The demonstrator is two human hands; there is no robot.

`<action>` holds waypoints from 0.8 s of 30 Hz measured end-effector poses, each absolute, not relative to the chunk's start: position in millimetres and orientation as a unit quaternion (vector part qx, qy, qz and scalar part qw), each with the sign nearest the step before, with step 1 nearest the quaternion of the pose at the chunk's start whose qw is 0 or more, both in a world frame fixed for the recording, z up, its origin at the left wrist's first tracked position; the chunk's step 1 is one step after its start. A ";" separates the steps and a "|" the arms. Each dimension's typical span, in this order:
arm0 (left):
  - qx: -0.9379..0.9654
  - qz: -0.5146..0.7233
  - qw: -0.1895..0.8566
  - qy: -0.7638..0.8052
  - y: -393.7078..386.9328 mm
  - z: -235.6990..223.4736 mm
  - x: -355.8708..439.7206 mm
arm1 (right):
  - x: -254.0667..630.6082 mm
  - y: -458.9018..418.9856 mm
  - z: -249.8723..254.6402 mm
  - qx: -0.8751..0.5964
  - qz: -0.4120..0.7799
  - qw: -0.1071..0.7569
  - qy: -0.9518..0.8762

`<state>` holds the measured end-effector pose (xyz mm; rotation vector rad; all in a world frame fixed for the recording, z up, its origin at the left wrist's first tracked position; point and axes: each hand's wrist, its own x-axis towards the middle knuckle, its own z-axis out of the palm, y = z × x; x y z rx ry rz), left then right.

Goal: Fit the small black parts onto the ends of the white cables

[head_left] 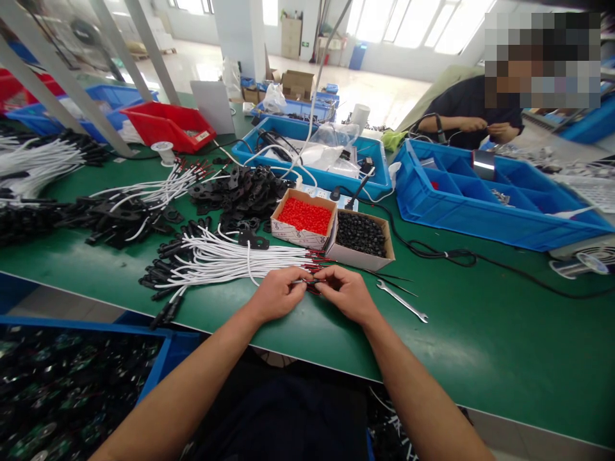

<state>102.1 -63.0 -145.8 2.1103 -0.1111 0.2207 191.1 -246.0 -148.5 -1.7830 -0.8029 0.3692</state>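
The left hand (pixel 281 294) has its thumb and fingers pinched together on a thin cable end (pixel 310 281), and the right hand (pixel 344 294) closes its fingertips on the same piece from the other side; the cable end sits between the two hands, just above the green surface (pixel 461 358), mostly hidden by the fingers. Beyond and to the left of the left hand lies a bundle of white cables (pixel 225 259) with black connectors (pixel 156 276) at its far left and red-and-black wire tips near the fingers. Just beyond the right hand stand a box of red pieces (pixel 303 218) and, touching it, a box of black pieces (pixel 361 235). To the right of the right hand lies a wrench (pixel 402 301), slanting away from it
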 end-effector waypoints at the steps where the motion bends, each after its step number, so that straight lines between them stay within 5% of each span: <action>1: 0.874 0.093 0.475 -0.052 -64.0 -147.7 100.6 | 190.4 -245.9 -147.0 -0.763 0.123 0.520 -0.364; 13: 0.949 0.169 0.264 0.012 -66.3 -157.7 100.5 | 195.8 -248.4 -149.4 -0.774 0.003 0.435 -0.461; 24: 0.922 0.072 0.371 -0.083 -59.3 -159.5 99.2 | 191.9 -249.3 -146.8 -0.788 -0.037 0.322 -0.523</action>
